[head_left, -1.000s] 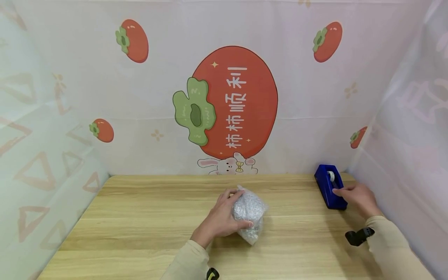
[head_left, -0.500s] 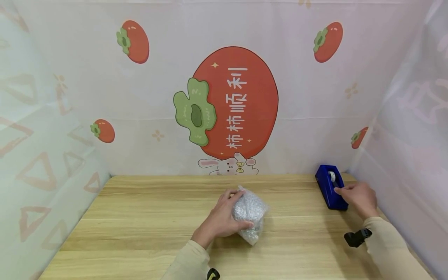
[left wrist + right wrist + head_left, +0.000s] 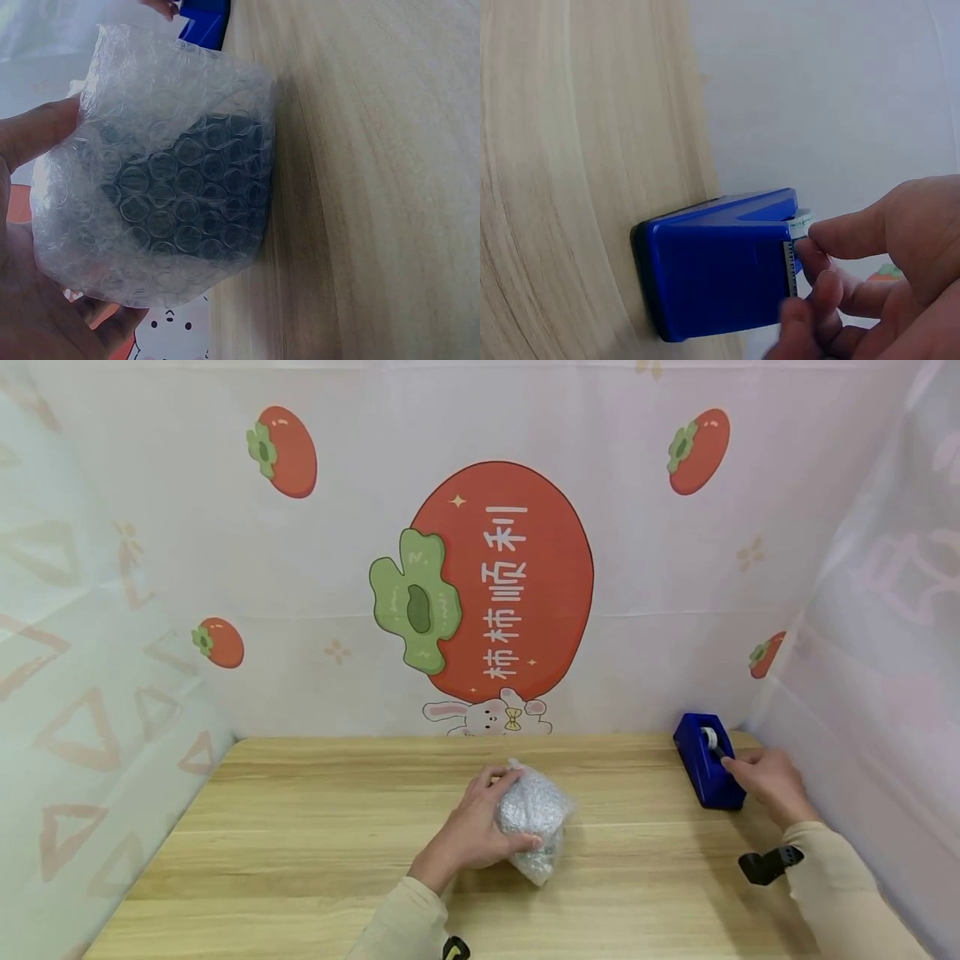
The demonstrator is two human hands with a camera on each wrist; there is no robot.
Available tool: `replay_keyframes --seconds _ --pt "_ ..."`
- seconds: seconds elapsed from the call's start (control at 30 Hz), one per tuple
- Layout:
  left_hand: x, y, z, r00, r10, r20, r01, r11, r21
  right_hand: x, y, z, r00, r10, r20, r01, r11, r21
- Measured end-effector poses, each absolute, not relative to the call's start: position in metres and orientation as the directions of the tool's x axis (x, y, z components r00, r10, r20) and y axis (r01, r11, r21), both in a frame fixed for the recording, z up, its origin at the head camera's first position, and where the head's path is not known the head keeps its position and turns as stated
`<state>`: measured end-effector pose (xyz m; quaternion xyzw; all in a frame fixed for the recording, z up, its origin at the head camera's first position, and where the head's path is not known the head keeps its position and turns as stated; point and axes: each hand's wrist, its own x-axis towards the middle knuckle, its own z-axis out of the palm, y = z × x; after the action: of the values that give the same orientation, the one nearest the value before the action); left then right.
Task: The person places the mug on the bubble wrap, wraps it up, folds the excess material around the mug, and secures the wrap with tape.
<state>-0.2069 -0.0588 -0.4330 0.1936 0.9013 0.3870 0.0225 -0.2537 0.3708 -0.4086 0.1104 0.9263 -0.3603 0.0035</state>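
A bubble-wrapped bundle (image 3: 534, 814) sits mid-table, and a dark object shows through its clear wrap (image 3: 187, 187) in the left wrist view. My left hand (image 3: 480, 831) grips it from the left, thumb on the near side and fingers over the far side. At the back right stands a blue tape dispenser (image 3: 707, 768) with a white-cored roll (image 3: 710, 739). Thumb and index finger of my right hand (image 3: 768, 785) pinch the tape's end close to the serrated cutter (image 3: 790, 268). A short stretch of tape runs from the roll to those fingertips.
The wooden table (image 3: 300, 843) meets a pale printed cloth backdrop (image 3: 645, 652) right behind the dispenser. Cloth also hangs along the right side (image 3: 870, 710), close to my right forearm, and along the left side. A black wrist camera (image 3: 770, 866) juts from the right sleeve.
My right fingertips have shifted slightly along the dispenser, and the strip between roll and fingers shows more plainly. The left hand and the bundle stay in place.
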Motion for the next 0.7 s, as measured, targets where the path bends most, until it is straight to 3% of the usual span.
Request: replay_keyframes --seconds 0.13,0.43,0.7 --pt "-0.206 -0.059 -0.434 -0.925 0.366 0.103 0.326 0.625 0.709 -0.253 0.371 -0.407 -0.960 0.211 -0.184 0.277 0.628 -0.727" --pt "-0.205 -0.060 -0.434 -0.926 0.360 0.110 0.325 0.617 0.716 -0.248 0.373 -0.405 -0.947 0.234 -0.221 0.300 0.393 -0.869" --pt "-0.206 -0.060 -0.435 -0.925 0.361 0.116 0.330 0.617 0.714 -0.235 0.366 -0.411 -0.943 0.219 -0.252 0.258 0.001 -0.966"
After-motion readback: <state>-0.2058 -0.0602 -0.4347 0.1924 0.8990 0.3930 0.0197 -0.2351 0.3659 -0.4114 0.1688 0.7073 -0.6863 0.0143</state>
